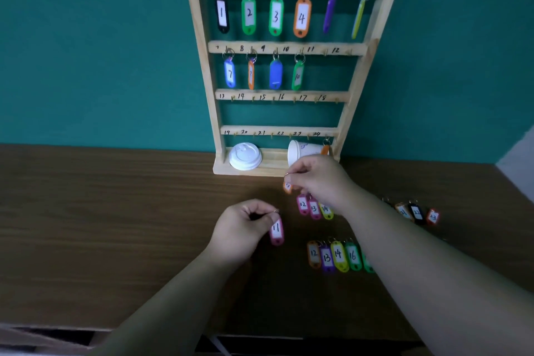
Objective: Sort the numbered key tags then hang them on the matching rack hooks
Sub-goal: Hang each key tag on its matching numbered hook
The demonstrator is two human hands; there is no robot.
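- Pink tag 11 (276,230) pinched by its ring in left hand (241,230), dangling just above bench (115,211).
- Right hand (319,179) pinching ring of small orange tag (287,186); number too blurred to read.
- Just beside right hand: far row (314,207) of loose tags 12, 13, 14; near row (336,254) reading 12, 13, 14, 16.
- Rack (205,66) upright at bench edge against wall: hooks 1–10 filled, hook 11 (326,52) bare.
- Step judged: sorting largely done, hanging in hand, 11 next.
- Next move calls for raising tag 11 to second rail, ring held open-side up, slipped over hook 11 clear of green tag 10 (297,76).
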